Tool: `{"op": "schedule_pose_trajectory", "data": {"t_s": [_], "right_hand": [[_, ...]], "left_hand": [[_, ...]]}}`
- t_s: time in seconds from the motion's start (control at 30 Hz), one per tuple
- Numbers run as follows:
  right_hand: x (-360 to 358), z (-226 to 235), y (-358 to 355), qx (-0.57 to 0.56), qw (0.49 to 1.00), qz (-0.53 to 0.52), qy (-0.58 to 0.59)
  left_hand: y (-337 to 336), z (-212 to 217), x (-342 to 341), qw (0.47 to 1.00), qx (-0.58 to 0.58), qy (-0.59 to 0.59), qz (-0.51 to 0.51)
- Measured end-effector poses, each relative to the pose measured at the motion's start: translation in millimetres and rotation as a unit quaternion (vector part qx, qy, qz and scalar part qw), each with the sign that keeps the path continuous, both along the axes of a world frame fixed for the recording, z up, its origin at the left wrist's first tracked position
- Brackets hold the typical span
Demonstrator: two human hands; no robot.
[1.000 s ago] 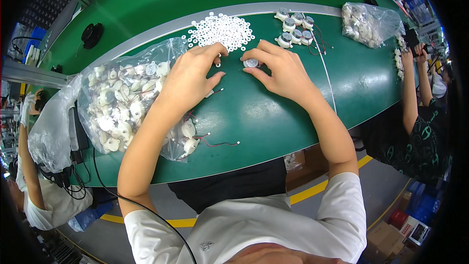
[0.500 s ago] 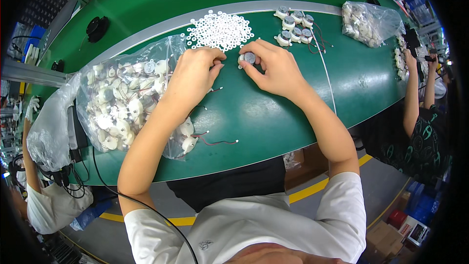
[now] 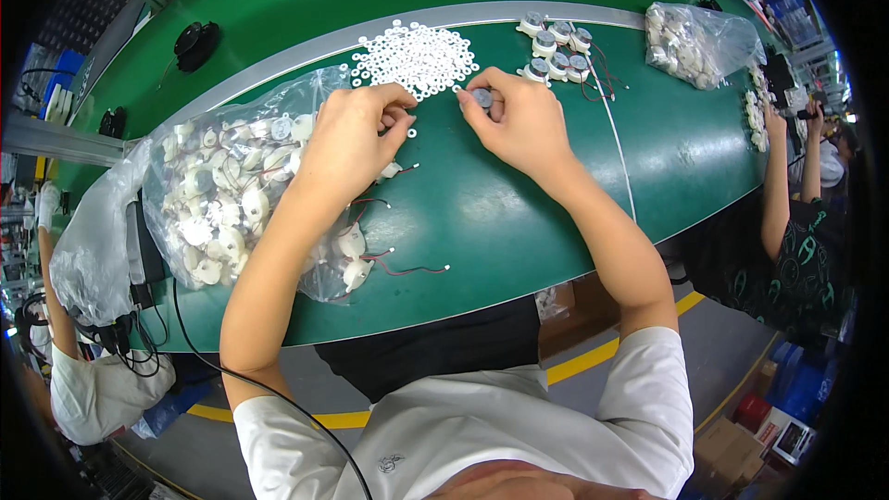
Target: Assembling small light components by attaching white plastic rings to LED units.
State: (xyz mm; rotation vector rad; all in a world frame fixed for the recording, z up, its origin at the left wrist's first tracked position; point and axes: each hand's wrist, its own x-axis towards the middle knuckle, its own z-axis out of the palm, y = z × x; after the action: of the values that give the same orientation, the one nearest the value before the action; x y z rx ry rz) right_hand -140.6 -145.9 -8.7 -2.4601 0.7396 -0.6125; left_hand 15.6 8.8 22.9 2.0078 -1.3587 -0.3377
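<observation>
Right hand [image 3: 523,120] pinches a small round grey part [image 3: 482,97] at its fingertips, just at the 5 o'clock edge of the pile of white rings [image 3: 415,56]. Left hand [image 3: 356,134] is curled, fingers bent in next to that same pile at its 7 o'clock; can't tell if it holds anything, maybe a ring between thumb and forefinger but too small to confirm. Left forearm lies over the clear bag [image 3: 231,194], which is full of white round parts with thin red/black leads; a few of those spill out onto the green belt [image 3: 519,222] at 6 o'clock of the left hand. At 1 o'clock of the right hand, a cluster of finished grey-topped units [image 3: 556,46] with wires, close by. Second clear bag [image 3: 699,42] sits at 2 o'clock, well apart. Another person's arm [image 3: 778,194] at the far 3 o'clock edge, and another person's sleeve [image 3: 88,389] at 8 o'clock.
</observation>
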Motion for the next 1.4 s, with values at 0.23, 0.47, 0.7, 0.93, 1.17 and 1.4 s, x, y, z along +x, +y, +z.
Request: {"op": "schedule_pose_trajectory", "data": {"t_s": [0.23, 0.47, 0.7, 0.93, 1.17, 1.4], "right_hand": [[-11.1, 8.2, -8.7, 0.098, 0.988, 0.109, -0.053], [-8.0, 2.0, -7.5, 0.226, 0.966, 0.125, -0.026], [-5.4, -2.5, -3.0, 0.201, 0.964, 0.155, -0.085], [0.9, 5.3, 4.4, 0.140, 0.968, 0.197, -0.072], [6.7, 9.3, 0.9, 0.138, 0.961, 0.232, -0.062], [10.2, 7.0, 4.4, 0.074, 0.959, 0.268, -0.059]], "left_hand": [[3.5, 1.2, -4.1, 0.999, 0.026, 0.029, -0.010], [-1.8, -8.4, -10.9, 0.998, 0.010, 0.063, -0.010], [1.2, 0.5, 8.0, 0.989, 0.001, 0.149, -0.023], [2.9, 10.0, 7.1, 0.990, -0.017, 0.130, -0.059], [3.6, 3.8, 8.5, 0.987, -0.060, -0.033, -0.144], [7.9, 8.9, 12.8, 0.983, -0.016, -0.045, -0.180]]}}
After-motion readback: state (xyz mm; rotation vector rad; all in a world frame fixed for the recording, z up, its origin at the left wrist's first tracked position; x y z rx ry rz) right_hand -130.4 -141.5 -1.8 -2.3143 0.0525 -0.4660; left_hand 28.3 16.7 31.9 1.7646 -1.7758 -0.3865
